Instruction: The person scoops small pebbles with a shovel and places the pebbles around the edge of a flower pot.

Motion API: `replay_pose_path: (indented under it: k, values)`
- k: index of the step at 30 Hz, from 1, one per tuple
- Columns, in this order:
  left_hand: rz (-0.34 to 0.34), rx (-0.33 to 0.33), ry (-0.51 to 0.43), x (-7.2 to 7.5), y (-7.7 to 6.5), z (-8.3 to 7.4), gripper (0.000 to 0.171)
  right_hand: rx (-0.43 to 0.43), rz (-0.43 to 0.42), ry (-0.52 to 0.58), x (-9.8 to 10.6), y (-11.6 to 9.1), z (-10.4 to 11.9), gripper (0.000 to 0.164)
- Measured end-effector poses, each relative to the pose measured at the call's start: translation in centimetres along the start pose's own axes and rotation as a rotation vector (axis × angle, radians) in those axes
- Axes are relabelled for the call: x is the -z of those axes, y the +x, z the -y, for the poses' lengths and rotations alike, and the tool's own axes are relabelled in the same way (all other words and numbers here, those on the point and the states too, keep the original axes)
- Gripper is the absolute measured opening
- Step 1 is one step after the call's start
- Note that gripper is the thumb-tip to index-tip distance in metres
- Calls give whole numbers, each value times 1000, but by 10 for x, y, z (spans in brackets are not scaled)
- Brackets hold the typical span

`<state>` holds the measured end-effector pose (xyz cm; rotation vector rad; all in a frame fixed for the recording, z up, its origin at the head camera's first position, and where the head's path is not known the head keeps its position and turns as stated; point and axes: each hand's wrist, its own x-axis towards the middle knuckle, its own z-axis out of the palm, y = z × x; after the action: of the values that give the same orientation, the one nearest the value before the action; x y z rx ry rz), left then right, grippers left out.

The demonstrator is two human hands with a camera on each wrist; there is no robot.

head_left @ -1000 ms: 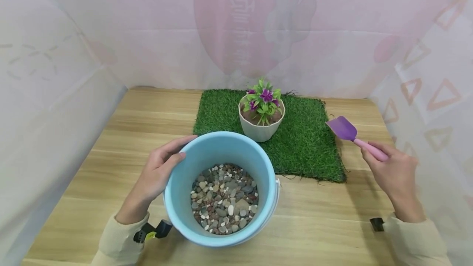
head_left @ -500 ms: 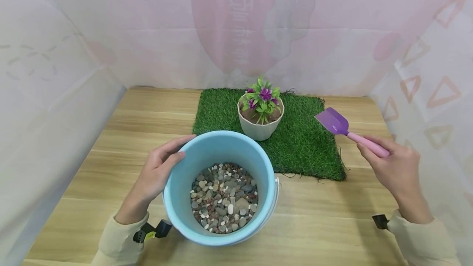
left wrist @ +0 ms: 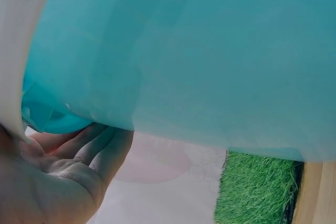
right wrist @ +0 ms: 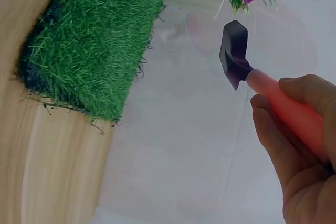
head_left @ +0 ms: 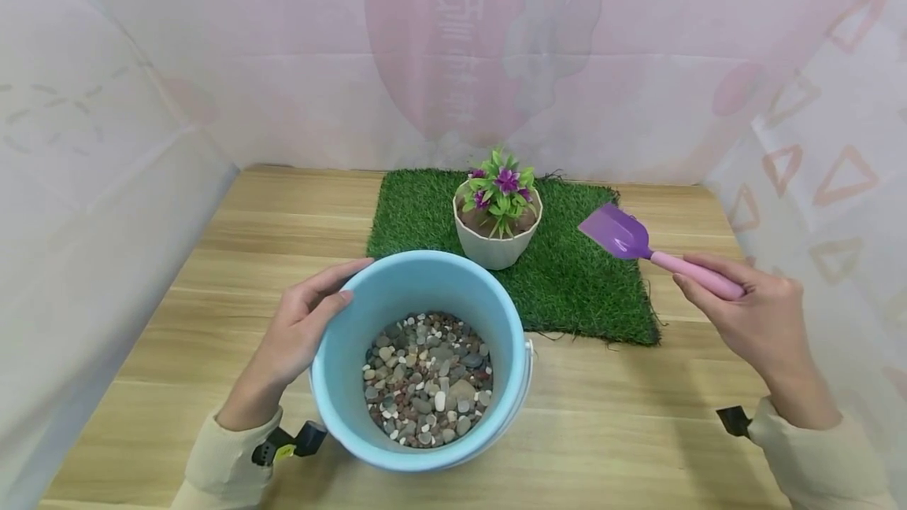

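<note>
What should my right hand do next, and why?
Probably swing the shovel left over the bucket: your right hand grips it, its blade looks bare, and the pebbles lie inside the bucket, which your left hand holds.

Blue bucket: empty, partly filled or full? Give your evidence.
The blue bucket is partly filled: in the head view, pebbles cover its bottom, well below the rim.
</note>
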<state>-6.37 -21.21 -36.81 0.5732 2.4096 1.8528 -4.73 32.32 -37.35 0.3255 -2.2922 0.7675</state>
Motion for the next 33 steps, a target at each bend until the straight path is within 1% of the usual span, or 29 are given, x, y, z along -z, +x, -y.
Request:
replay_pose_path:
  k: [6,15,20,25,29,33]
  values:
    - [-9,7,9,2,-2,-1,40,48,20,51,2,8,9,34]
    - [-2,5,5,4,-4,-1,40,60,67,121,4,17,25,34]
    - [7,6,3,3,-3,-2,40,65,86,153,7,19,32,37]
    - [14,11,-4,2,-2,-2,41,112,90,194,10,25,40,36]
    - [15,14,-3,2,-2,-1,41,133,118,240,10,30,48,37]
    - [20,9,-1,2,-2,1,41,127,164,276,10,33,56,42]
